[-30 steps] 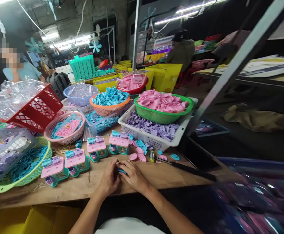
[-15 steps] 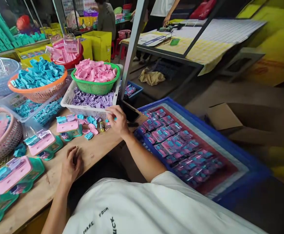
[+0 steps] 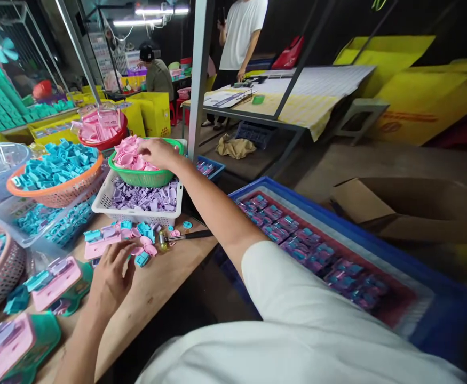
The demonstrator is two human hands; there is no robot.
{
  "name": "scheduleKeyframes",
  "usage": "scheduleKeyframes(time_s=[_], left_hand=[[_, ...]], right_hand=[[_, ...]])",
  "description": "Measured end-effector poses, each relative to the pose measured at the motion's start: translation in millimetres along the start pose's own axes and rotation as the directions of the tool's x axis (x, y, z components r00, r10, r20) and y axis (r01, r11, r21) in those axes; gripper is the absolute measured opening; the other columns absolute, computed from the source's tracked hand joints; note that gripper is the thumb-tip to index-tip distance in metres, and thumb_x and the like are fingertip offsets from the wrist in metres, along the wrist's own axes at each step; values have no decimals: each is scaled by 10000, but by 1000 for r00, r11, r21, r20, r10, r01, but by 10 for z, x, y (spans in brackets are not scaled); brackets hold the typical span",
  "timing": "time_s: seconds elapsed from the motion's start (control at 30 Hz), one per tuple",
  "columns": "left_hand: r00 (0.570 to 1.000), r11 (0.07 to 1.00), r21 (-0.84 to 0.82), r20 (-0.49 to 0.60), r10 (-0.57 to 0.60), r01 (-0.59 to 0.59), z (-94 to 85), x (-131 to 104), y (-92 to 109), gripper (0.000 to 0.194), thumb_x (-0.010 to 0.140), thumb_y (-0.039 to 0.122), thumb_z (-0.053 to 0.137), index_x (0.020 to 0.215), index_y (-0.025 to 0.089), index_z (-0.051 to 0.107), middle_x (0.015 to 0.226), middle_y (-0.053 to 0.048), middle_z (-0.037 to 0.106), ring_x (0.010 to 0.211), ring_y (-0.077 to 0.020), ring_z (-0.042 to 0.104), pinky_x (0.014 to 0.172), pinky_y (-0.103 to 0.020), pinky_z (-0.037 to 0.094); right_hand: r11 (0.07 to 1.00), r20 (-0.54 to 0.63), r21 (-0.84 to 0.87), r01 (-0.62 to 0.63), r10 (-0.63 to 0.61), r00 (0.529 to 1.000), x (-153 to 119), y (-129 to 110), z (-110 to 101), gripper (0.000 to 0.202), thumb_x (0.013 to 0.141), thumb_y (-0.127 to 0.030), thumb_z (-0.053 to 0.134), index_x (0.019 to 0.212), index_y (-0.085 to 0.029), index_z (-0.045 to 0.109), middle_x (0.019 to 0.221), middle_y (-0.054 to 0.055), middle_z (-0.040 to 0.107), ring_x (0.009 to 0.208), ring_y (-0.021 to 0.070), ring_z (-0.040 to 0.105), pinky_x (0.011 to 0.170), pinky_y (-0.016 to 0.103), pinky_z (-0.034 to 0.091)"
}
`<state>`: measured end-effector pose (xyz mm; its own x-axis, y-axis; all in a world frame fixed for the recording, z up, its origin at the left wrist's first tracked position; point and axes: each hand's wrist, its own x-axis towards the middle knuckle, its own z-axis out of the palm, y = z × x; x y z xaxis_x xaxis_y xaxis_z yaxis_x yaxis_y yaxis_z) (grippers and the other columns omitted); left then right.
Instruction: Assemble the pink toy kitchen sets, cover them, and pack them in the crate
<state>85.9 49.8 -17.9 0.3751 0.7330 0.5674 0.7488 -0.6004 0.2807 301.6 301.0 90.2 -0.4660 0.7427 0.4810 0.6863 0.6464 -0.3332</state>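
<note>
My right hand reaches over the green basket, its curled fingers among the pink plastic pieces; whether it grips one is hidden. My left hand hovers at the table, thumb and fingers apart, beside a pink-topped toy that it partly covers. Loose pink oval pieces and blue pieces lie just right of its fingers. A hammer with a black handle lies behind them. More pink-topped teal toys stand to the left.
Under the green basket is a white basket of purple pieces. An orange basket holds blue pieces. A metal post rises behind. On my right are a blue tray of packed toys and an open carton. Two people are farther back.
My right hand has moved from the table beside the hammer up to the pink pieces in the green basket. My left hand has moved forward to the toy, its fingers spreading. The view has tilted up.
</note>
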Motion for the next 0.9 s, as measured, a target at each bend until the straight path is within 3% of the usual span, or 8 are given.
scheduleKeyframes(time_s=[0.1, 0.17, 0.33, 0.5, 0.6, 0.7, 0.8, 0.9], left_hand=[[994, 997, -70, 106, -11, 19, 222, -215, 99, 280, 930, 153, 525, 1152, 241, 670, 1089, -99, 709, 952, -259, 657, 811, -402, 558], [980, 990, -120, 193, -56, 80, 321, -421, 149, 246, 931, 143, 510, 1084, 229, 682, 1065, -101, 713, 931, -252, 658, 792, -389, 555], [917, 967, -104, 355, -184, 234, 208, -793, 215, 228, 963, 201, 480, 1005, 199, 704, 983, -119, 725, 871, -243, 652, 761, -373, 545], [867, 837, -242, 232, -440, 490, 45, -1000, 234, 194, 939, 269, 564, 1025, 219, 731, 987, -95, 723, 886, -214, 673, 762, -316, 553], [715, 573, -468, 209, -668, 673, 130, -1000, 245, 229, 893, 386, 671, 1012, 202, 740, 1002, -89, 737, 859, -201, 687, 740, -292, 567], [529, 95, -780, 324, -784, 618, 282, -845, 290, 464, 830, 535, 734, 1135, 188, 698, 1138, -105, 731, 901, -200, 714, 746, -280, 588], [483, -330, -870, 481, -732, 366, 394, -641, 325, 539, 871, 633, 641, 1173, 187, 657, 1203, -108, 706, 955, -197, 720, 757, -281, 608], [456, -519, -821, 566, -687, 238, 426, -554, 309, 428, 984, 552, 510, 1034, 155, 663, 1006, -78, 730, 840, -152, 715, 762, -276, 619]], right_hand=[[998, 272, -56, 42, -25, 962, 277, 38, 168, 254, 861, -70, 628, 1067, -149, 754, 1128, 84, 757, 997, 202, 679, 906, 315, 492], [993, 343, -86, 82, -47, 938, 316, 42, 285, 214, 852, -80, 654, 1033, -117, 762, 1067, 106, 769, 927, 196, 684, 850, 294, 482], [981, 265, -152, 119, -75, 961, 274, 161, 478, 167, 906, -178, 640, 851, -56, 739, 848, 125, 755, 781, 187, 654, 761, 293, 455], [1000, 21, 11, 16, -16, 1000, 185, 274, 331, 348, 992, -343, 543, 880, -51, 695, 935, 82, 736, 825, 123, 634, 789, 246, 452], [995, -98, 102, 20, -10, 995, -73, 93, 157, 556, 1029, -475, 357, 967, -14, 663, 1002, 70, 707, 901, 102, 636, 811, 234, 439], [954, -110, 239, 180, -158, 981, -625, -369, 243, 387, 984, -480, 554, 969, -108, 662, 967, 35, 700, 862, 129, 631, 772, 259, 488], [873, 50, 345, 345, -384, 922, -1336, -870, 670, 316, 995, -418, 576, 844, -159, 677, 857, 23, 673, 850, 152, 611, 818, 300, 493], [832, 207, 456, 315, -444, 872, -1873, -1128, 1128, 290, 1004, -395, 568, 882, -184, 724, 846, 33, 686, 842, 168, 600, 835, 315, 480]])
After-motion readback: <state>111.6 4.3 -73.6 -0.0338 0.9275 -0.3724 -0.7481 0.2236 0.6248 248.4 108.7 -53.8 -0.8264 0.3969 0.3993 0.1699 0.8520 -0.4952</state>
